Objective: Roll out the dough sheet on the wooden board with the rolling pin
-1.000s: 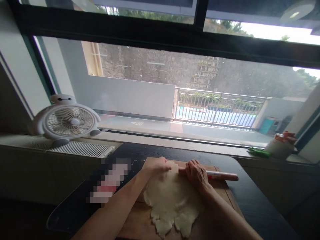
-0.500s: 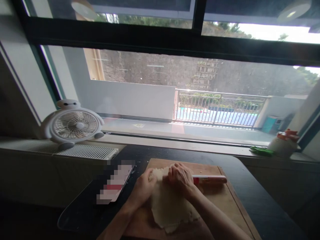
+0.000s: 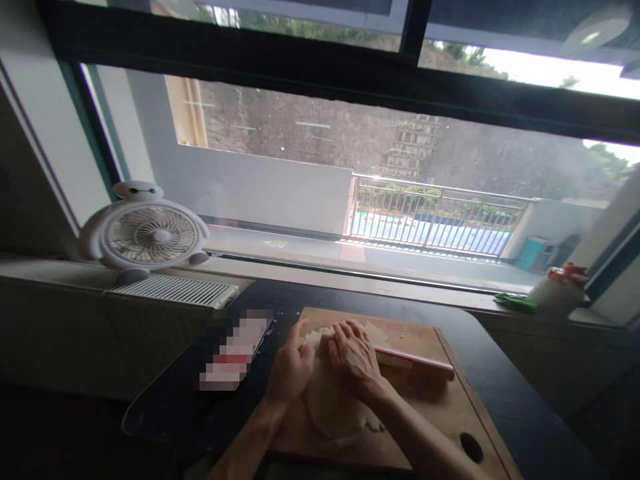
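A flat, ragged-edged sheet of pale dough (image 3: 333,410) lies on a wooden cutting board (image 3: 425,413). My right hand (image 3: 356,357) rests palm down over its upper part, fingers stretched forward. At the dough's upper left edge is my left hand (image 3: 291,367), its thumb apart from the fingers. A rolling pin (image 3: 425,365) with a red and white wrap lies aslant on the board, just right of my right hand. That hand hides the pin's left end, and whether they touch I cannot tell.
Left of the board, a blurred-out flat device (image 3: 235,360) lies on the dark table (image 3: 165,407). A white fan (image 3: 155,233) stands on the radiator (image 3: 180,291). On the right of the sill sit a pale pot (image 3: 557,293) and something green (image 3: 515,303). The board has a round hole (image 3: 471,447).
My right fingers have gone from curled to stretched flat. The rolling pin has turned, its right end now nearer me. The dough's outline has shifted, and the camera view has moved slightly.
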`<state>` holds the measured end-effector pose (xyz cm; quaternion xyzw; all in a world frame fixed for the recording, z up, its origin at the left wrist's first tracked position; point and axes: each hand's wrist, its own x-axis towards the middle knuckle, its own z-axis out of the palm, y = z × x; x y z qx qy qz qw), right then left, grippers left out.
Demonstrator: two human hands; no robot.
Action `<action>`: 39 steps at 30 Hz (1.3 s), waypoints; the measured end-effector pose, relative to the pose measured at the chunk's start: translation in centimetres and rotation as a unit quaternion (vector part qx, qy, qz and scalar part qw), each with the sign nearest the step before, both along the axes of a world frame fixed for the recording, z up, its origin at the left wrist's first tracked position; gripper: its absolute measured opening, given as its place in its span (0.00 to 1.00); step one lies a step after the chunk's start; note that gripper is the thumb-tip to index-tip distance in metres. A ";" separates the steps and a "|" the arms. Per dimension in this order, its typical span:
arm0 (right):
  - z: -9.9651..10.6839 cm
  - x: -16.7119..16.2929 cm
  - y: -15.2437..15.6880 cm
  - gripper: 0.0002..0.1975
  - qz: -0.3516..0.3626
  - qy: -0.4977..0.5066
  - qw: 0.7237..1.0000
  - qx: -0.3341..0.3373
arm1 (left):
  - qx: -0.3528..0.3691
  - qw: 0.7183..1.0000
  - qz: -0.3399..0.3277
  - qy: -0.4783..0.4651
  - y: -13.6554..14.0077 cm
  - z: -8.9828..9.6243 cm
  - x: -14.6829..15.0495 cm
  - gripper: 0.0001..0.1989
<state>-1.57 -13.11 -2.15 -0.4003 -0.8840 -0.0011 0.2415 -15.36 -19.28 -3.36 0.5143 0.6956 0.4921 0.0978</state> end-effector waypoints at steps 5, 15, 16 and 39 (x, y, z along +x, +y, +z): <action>0.4 -0.6 2.7 0.20 -0.019 -0.021 0.999 -0.023 | -0.010 1.000 -0.006 0.006 0.0 0.0 0.0 0.23; 0.7 -2.3 7.2 0.20 -0.074 -0.035 0.995 -0.050 | -0.005 1.000 -0.012 0.002 0.1 0.0 -0.1 0.23; 0.4 -2.0 6.0 0.21 -0.064 -0.031 0.997 -0.033 | -0.005 1.000 -0.011 0.002 0.1 0.0 -0.1 0.23; 0.3 -1.4 5.0 0.23 -0.049 -0.045 0.998 -0.022 | -0.009 1.000 -0.013 -0.001 0.2 -0.2 -0.1 0.23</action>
